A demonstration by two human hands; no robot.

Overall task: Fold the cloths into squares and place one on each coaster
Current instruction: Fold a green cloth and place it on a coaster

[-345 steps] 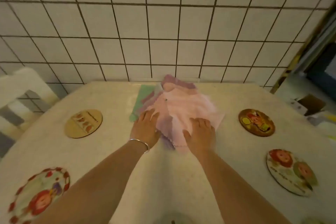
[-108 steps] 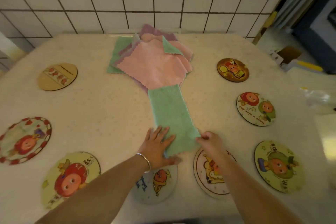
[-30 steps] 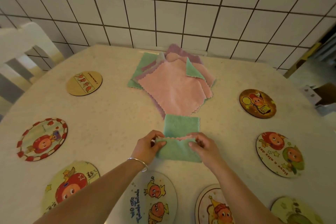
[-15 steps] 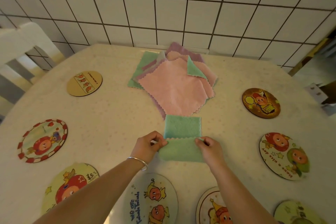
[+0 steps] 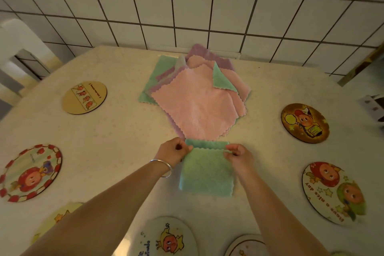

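Head view looks down at two bare arms reaching over a pale tabletop (image 5: 116,131). The left hand (image 5: 173,150) pinches the far left corner of a green cloth (image 5: 206,174), fingers curled tight on it. The right hand (image 5: 239,156) pinches the far right corner the same way. The cloth is folded over and lies flat between the two hands, stretching back toward the person, with a thin strip of its lower layer peeking out just past the fingers. A silver bracelet (image 5: 163,168) sits on the left wrist. Just beyond both hands is a messy pile of cloths (image 5: 197,97), pink on top, with green and purple ones under it. Round picture coasters lie all around: a brown coaster (image 5: 84,97) far off to the left of the left hand, a dark coaster (image 5: 305,123) out to the right of the right hand.
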